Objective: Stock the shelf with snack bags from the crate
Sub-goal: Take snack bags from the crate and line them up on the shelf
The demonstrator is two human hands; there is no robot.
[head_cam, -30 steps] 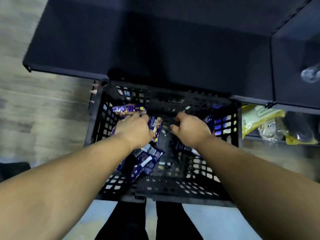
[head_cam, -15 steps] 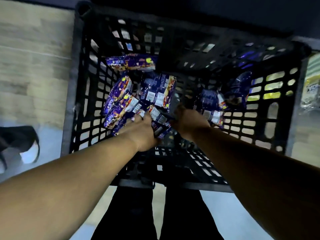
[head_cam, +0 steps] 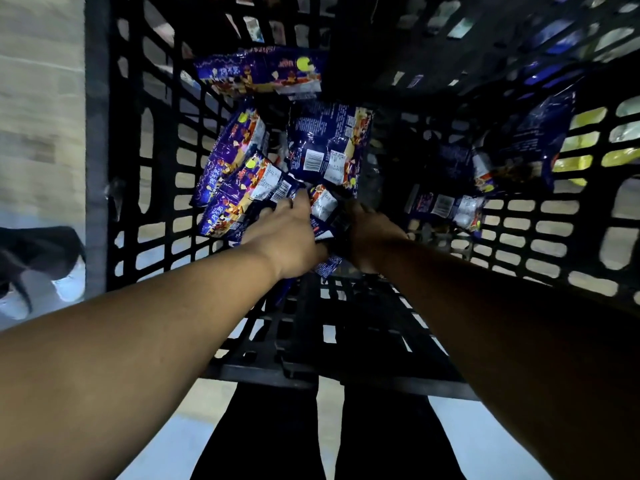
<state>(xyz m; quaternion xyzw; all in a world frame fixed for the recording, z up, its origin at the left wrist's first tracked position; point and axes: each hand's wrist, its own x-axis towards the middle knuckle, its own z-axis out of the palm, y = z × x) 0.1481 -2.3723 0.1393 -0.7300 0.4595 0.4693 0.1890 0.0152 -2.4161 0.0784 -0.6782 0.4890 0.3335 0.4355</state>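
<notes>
Purple snack bags (head_cam: 329, 143) lie scattered on the bottom of a black lattice-walled crate (head_cam: 149, 188), most bunched at its left and middle, a few more (head_cam: 450, 206) against its right wall. Both hands reach down into the crate: the left hand (head_cam: 287, 237) rests with curled fingers on the bunched bags and grips one, while the right hand (head_cam: 370, 237), just beside it, is turned away, so whether it holds a bag I cannot tell. Outside the crate's left wall lies pale wood-look floor (head_cam: 38, 109), with a dark shoe (head_cam: 38, 258) on it.
</notes>
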